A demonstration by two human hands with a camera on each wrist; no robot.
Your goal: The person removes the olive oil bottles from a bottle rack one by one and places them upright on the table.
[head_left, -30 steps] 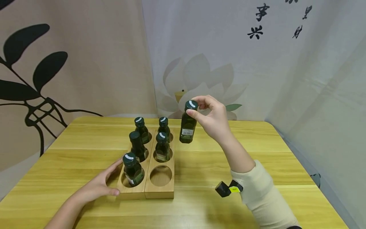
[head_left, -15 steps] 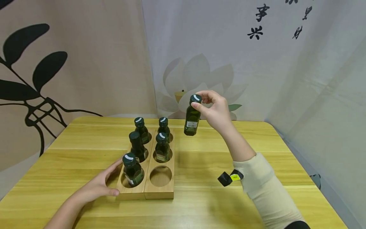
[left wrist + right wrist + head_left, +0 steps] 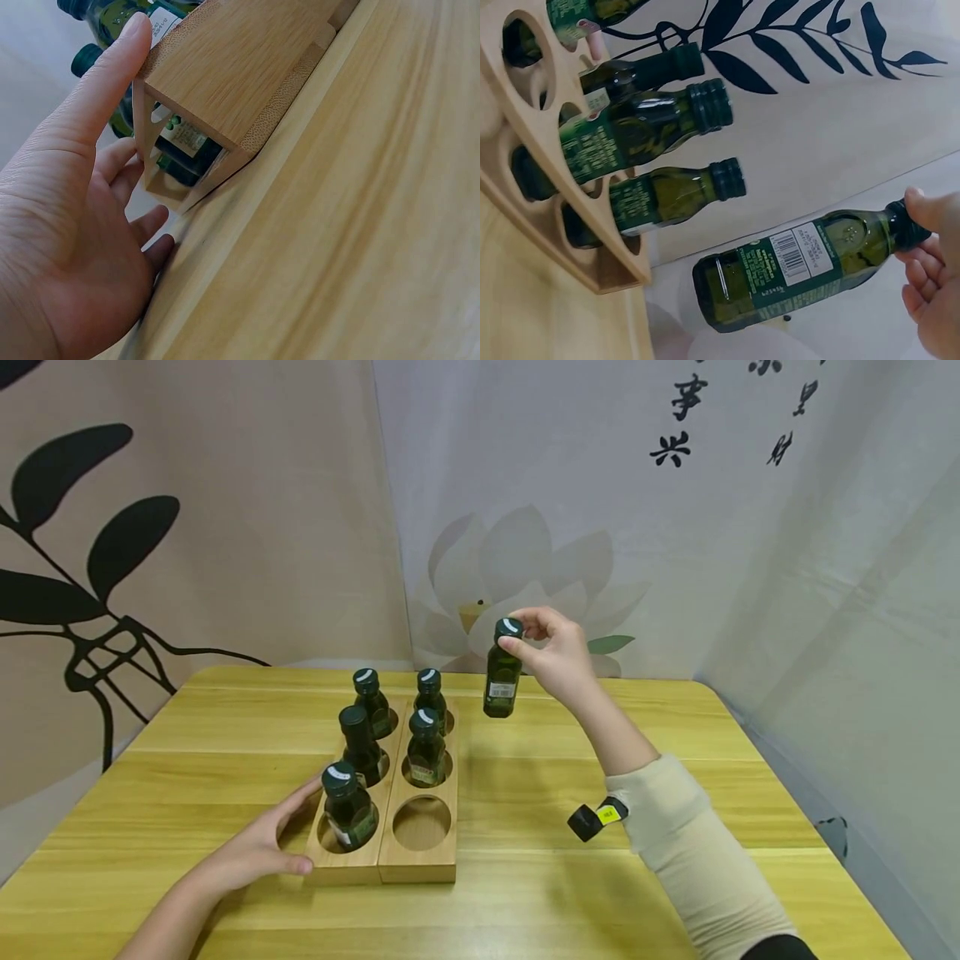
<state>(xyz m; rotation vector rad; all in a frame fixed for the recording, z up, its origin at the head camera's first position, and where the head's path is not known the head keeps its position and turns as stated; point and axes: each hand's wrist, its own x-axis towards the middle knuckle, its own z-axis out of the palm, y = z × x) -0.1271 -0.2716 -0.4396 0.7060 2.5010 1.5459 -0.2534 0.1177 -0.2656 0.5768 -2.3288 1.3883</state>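
My right hand (image 3: 557, 653) pinches a small green glass bottle (image 3: 498, 687) by its dark cap and holds it nearly upright above the table, right of the rack. In the right wrist view, the bottle (image 3: 795, 266) shows a barcode label and liquid inside. A wooden bottle rack (image 3: 418, 864) with two rows of round holes holds several similar bottles, one being the front-left bottle (image 3: 349, 810). The rack's front-right hole is vacant. My left hand (image 3: 251, 852) rests against the rack's left side, its thumb by the front corner. Its thumb (image 3: 97, 97) lies straight in the left wrist view.
The rack stands on a yellow wood-grain table (image 3: 540, 893). Behind it hangs a pale backdrop (image 3: 292, 527) with printed leaves, a lotus and characters. A small black device (image 3: 585, 822) is strapped at the right sleeve.
The right hand has raised the bottle and carried it slightly right and away from the rack, then lowered it a little. The left hand and rack have stayed in place.
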